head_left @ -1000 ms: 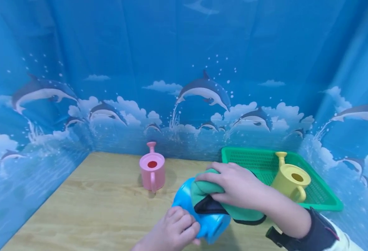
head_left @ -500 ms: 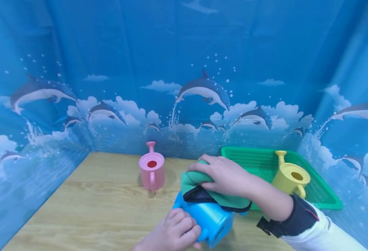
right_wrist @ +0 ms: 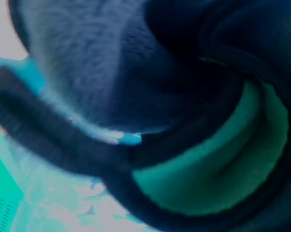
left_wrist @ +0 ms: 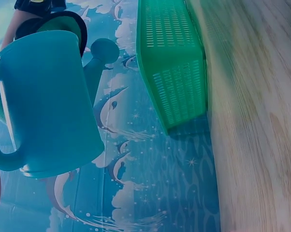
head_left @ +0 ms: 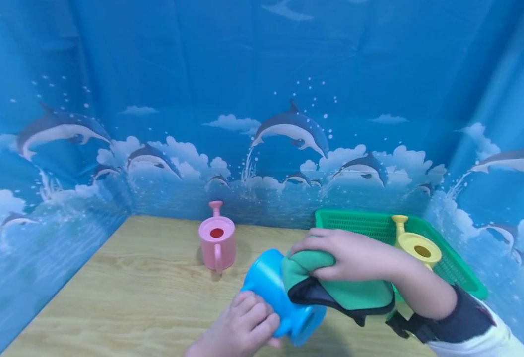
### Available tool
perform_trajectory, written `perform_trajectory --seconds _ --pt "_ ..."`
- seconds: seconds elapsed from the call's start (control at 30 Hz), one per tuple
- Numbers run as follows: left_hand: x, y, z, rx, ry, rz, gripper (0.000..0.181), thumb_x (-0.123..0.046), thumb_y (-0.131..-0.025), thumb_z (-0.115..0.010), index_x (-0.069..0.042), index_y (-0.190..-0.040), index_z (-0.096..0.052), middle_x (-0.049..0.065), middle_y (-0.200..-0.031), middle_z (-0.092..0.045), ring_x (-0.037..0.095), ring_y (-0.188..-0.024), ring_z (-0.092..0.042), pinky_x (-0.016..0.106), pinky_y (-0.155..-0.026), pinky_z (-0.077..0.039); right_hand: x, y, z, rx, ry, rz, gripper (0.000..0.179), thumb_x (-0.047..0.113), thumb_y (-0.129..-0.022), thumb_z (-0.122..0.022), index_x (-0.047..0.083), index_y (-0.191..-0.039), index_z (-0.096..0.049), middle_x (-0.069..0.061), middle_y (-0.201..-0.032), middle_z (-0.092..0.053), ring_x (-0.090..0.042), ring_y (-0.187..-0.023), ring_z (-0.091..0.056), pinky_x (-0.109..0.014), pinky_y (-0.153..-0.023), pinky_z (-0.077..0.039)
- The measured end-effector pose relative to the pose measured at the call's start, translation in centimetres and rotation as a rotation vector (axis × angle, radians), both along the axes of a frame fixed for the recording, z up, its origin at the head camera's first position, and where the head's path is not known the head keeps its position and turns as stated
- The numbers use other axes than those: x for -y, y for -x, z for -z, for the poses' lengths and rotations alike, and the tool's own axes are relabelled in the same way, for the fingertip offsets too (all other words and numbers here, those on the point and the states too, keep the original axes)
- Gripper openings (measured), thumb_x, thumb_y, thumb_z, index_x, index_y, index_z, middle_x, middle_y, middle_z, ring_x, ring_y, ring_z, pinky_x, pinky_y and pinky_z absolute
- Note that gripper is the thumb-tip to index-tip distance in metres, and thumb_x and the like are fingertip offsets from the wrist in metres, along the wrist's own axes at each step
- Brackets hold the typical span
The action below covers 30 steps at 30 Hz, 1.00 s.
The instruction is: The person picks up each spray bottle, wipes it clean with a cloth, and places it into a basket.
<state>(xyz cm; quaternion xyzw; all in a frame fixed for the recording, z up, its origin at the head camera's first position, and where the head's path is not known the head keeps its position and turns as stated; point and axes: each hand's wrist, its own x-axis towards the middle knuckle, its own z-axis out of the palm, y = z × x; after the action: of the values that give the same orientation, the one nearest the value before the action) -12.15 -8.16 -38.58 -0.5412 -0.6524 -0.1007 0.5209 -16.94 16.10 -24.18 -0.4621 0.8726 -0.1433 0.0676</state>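
A blue toy watering can is tilted on its side above the front of the table. My left hand grips it by the handle, fingers curled round. In the left wrist view the can's body, handle and spout show side-on. My right hand holds a bunched green cloth with dark edging against the can's right side. Folds of the cloth fill most of the right wrist view and hide the fingers there.
A pink watering can stands upright on the wooden table, left of centre. At the back right a green plastic basket holds a yellow watering can. A blue dolphin-print sheet lines the back and sides.
My right hand moved the cloth left and up over the blue can, then back to the right and down along its side. The left hand keeps its grip while the can turns slightly.
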Motion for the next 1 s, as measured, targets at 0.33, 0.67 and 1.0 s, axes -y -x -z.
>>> perform_trajectory --seconds 0.33,0.67,1.0 --pt "0.4 -1.3 0.2 0.127 0.004 -0.011 0.031 -0.034 -0.104 -0.04 -0.012 -0.095 -0.061 -0.004 -0.086 -0.051 0.011 -0.084 -0.046 0.024 -0.082 -0.036 2.2 2.6 2.3 0.074 0.099 0.174 0.041 0.024 -0.095 -0.06 0.02 -0.136 -0.053 -0.004 -0.135 -0.056 -0.026 -0.124 -0.053 -0.044 -0.096 -0.048" --pt "0.4 -0.6 -1.0 -0.012 -0.046 -0.022 0.039 -0.034 -0.105 -0.033 -0.01 -0.087 -0.058 -0.003 -0.08 -0.05 0.011 -0.08 -0.046 0.023 -0.076 -0.037 2.3 2.5 2.1 0.054 0.039 0.324 0.046 0.03 -0.093 -0.062 0.017 -0.137 -0.053 -0.009 -0.136 -0.056 -0.034 -0.126 -0.051 -0.051 -0.095 -0.047" --pt "1.2 -0.2 -0.5 0.009 -0.102 -0.09 0.039 -0.036 -0.104 -0.037 -0.009 -0.089 -0.06 -0.002 -0.081 -0.052 0.012 -0.08 -0.047 0.026 -0.074 -0.04 0.4 1.2 1.5 -0.02 -0.026 0.324 0.045 0.025 -0.089 -0.067 0.018 -0.132 -0.058 -0.01 -0.126 -0.061 -0.028 -0.108 -0.061 -0.036 -0.075 -0.052"
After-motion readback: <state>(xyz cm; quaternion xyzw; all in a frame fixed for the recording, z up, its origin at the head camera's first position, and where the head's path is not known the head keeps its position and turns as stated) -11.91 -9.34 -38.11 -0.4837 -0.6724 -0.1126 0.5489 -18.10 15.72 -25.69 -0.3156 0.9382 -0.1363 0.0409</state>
